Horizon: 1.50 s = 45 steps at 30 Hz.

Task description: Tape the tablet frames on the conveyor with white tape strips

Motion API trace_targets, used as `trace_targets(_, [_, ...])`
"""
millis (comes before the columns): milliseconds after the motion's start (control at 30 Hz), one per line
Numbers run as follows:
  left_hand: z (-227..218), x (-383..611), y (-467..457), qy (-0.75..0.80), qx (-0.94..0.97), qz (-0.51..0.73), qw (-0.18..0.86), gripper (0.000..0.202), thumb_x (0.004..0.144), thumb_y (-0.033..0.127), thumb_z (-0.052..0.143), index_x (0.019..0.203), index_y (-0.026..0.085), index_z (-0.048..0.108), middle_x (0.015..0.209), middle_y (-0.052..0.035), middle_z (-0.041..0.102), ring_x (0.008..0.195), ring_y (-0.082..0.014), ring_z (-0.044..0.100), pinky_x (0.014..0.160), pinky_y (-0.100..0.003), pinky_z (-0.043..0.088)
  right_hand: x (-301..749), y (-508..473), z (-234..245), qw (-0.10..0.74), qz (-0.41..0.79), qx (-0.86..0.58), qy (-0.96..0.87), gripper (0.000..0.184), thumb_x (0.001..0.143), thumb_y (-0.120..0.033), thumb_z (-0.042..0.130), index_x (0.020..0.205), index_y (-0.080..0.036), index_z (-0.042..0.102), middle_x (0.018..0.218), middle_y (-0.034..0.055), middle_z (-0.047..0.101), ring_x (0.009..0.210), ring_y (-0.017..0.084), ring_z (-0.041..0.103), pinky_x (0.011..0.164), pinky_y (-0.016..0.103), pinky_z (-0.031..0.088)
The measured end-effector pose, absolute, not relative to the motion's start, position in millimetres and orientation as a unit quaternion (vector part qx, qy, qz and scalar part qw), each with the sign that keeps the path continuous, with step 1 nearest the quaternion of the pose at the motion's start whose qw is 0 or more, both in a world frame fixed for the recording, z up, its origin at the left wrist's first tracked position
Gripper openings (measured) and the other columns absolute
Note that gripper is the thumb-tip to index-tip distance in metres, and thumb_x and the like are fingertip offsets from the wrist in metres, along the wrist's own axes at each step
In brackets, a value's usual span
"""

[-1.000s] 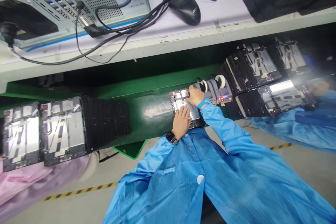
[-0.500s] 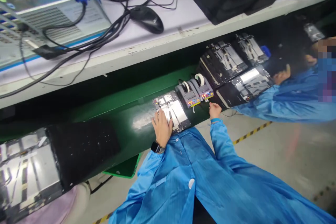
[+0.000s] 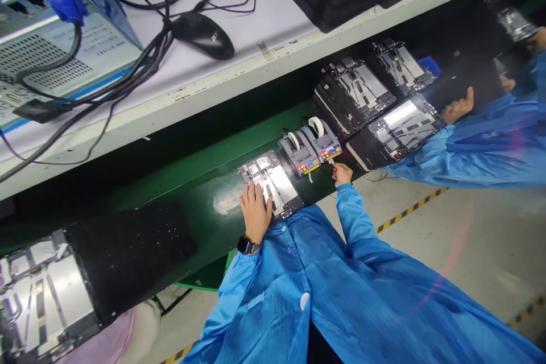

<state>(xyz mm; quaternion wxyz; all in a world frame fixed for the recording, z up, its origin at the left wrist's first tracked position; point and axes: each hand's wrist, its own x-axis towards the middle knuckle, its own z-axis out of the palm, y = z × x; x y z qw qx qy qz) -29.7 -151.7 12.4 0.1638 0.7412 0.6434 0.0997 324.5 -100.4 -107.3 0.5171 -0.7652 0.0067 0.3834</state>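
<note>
Head view: left hand (image 3: 256,210) lies flat, fingers spread, on the open tablet chassis (image 3: 273,182) at the near edge of the green conveyor belt (image 3: 213,210); right hand (image 3: 343,174) is in a narrow pinch, just beside two tape dispensers (image 3: 309,145); can't tell whether it holds tape.

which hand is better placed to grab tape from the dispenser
Right, probably. The right hand is beside the nearer electric tape dispenser, by its front edge. The left hand lies flat on the tablet chassis, on the green conveyor belt, further from the dispensers.
</note>
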Motion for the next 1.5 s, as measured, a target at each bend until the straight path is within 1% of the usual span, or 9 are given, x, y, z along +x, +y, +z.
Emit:
trace_targets(200, [14,-26,-149,0.644,0.732,0.132,0.18,0.052,0.101,0.037,0.049,0.149,0.017,0.048,0.162,-0.0201,0.038,0.155,-0.037,0.028,0.123,-0.059,0.029,321,-101,-125,0.565,0.357,-0.743,0.012,0.025,0.075,-0.028,0.073,0.093,-0.018,0.06,0.071,-0.0041,0.067,0.053,0.008,0.058,0.041,0.014,0.043])
trace_targets(333, [19,-19,-140,0.647,0.724,0.166,0.175,0.046,0.1,0.035,0.05,0.143,0.019,0.053,0.158,-0.0192,0.042,0.152,-0.0346,0.033,0.124,-0.056,0.029,315,-92,-139,0.608,0.35,-0.711,0.044,0.038,0.069,-0.021,0.078,0.099,-0.019,0.054,0.074,-0.004,0.067,0.062,0.01,0.064,0.052,0.017,0.053])
trace_targets(533, [29,-2,-97,0.633,0.739,0.171,0.154,0.042,0.099,0.035,0.051,0.138,0.019,0.057,0.155,-0.0179,0.046,0.152,-0.0337,0.033,0.124,-0.055,0.028,306,-81,-145,0.615,0.275,-0.737,0.058,0.044,0.07,-0.012,0.071,0.103,-0.022,0.044,0.077,-0.0051,0.065,0.06,0.01,0.06,0.05,0.019,0.05])
trace_targets(700, [23,26,-48,0.657,0.733,0.125,0.127,0.064,0.093,0.048,0.06,0.146,0.013,0.048,0.157,-0.023,0.043,0.15,-0.0399,0.032,0.123,-0.058,0.026,286,-91,-137,0.598,0.217,-0.769,0.063,0.044,0.075,-0.016,0.066,0.11,-0.023,0.041,0.082,-0.0049,0.062,0.063,0.012,0.061,0.051,0.021,0.05])
trace_targets(900, [11,26,-21,0.674,0.718,0.079,0.154,0.064,0.092,0.047,0.063,0.145,0.015,0.049,0.15,-0.0205,0.051,0.143,-0.0376,0.041,0.12,-0.053,0.031,250,-117,-82,0.587,0.216,-0.751,-0.213,0.054,0.084,-0.031,0.07,0.13,-0.02,0.042,0.093,-0.0002,0.063,0.073,0.013,0.061,0.066,0.027,0.055])
trace_targets(1067, [13,5,-14,0.654,0.732,0.025,0.187,0.054,0.095,0.047,0.059,0.142,0.022,0.053,0.147,-0.0151,0.058,0.141,-0.035,0.045,0.121,-0.054,0.026,210,-62,-24,0.497,0.263,-0.647,-0.516,0.074,0.086,-0.03,0.073,0.15,-0.025,0.035,0.125,0.01,0.059,0.097,0.02,0.063,0.082,0.036,0.058])
trace_targets(1233, [14,0,-7,0.654,0.722,0.01,0.228,0.055,0.094,0.048,0.06,0.144,0.024,0.053,0.143,-0.0141,0.062,0.135,-0.0352,0.051,0.118,-0.054,0.029,188,4,-3,0.277,0.277,-0.545,-0.741,0.097,0.088,-0.022,0.071,0.166,-0.026,0.014,0.14,0.0155,0.05,0.128,0.033,0.054,0.108,0.051,0.049])
trace_targets(1333, [17,1,-4,0.66,0.709,0.004,0.248,0.054,0.094,0.046,0.06,0.144,0.026,0.054,0.145,-0.0133,0.06,0.135,-0.0351,0.051,0.116,-0.053,0.031,189,17,1,0.206,0.272,-0.506,-0.792,0.106,0.087,-0.023,0.073,0.168,-0.027,0.004,0.143,0.0163,0.047,0.135,0.037,0.05,0.111,0.055,0.046])
trace_targets(1500, [20,0,0,0.671,0.69,-0.006,0.271,0.051,0.093,0.048,0.062,0.14,0.029,0.057,0.145,-0.011,0.06,0.135,-0.0344,0.05,0.112,-0.05,0.035,194,23,6,0.174,0.272,-0.484,-0.813,0.112,0.086,-0.026,0.078,0.168,-0.027,0.001,0.143,0.0175,0.046,0.135,0.039,0.049,0.11,0.057,0.046])
